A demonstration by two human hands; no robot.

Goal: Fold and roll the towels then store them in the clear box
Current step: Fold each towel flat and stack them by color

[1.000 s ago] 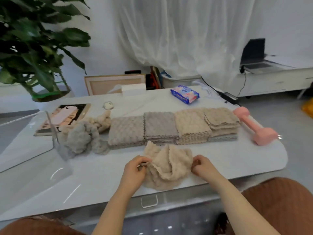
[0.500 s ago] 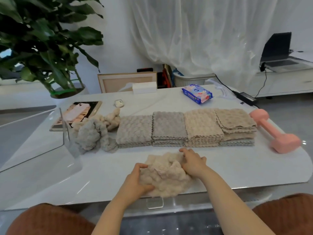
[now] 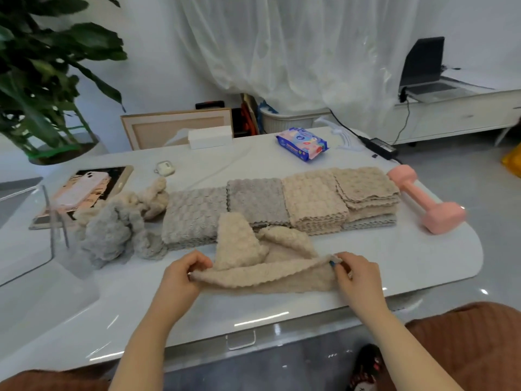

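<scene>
A beige fluffy towel (image 3: 262,273) lies stretched across the near part of the white table (image 3: 408,263). My left hand (image 3: 180,277) pinches its left corner and my right hand (image 3: 356,275) pinches its right corner. Two loose flaps of it stick up behind the stretched edge. Behind it sit several flat stacks of folded towels (image 3: 282,206), grey and beige. A heap of crumpled grey and beige towels (image 3: 121,221) lies to their left. The clear box (image 3: 36,249) stands at the table's left end.
A pink dumbbell (image 3: 425,203) lies at the right end of the table. Farther back are a blue wipes pack (image 3: 301,143), a white box (image 3: 210,136), an earbud case (image 3: 165,168) and a phone on a book (image 3: 84,189). A large plant (image 3: 42,80) stands at the left.
The towel was a crumpled bundle under both hands. Now my hands have moved apart and pulled its near edge out straight between them.
</scene>
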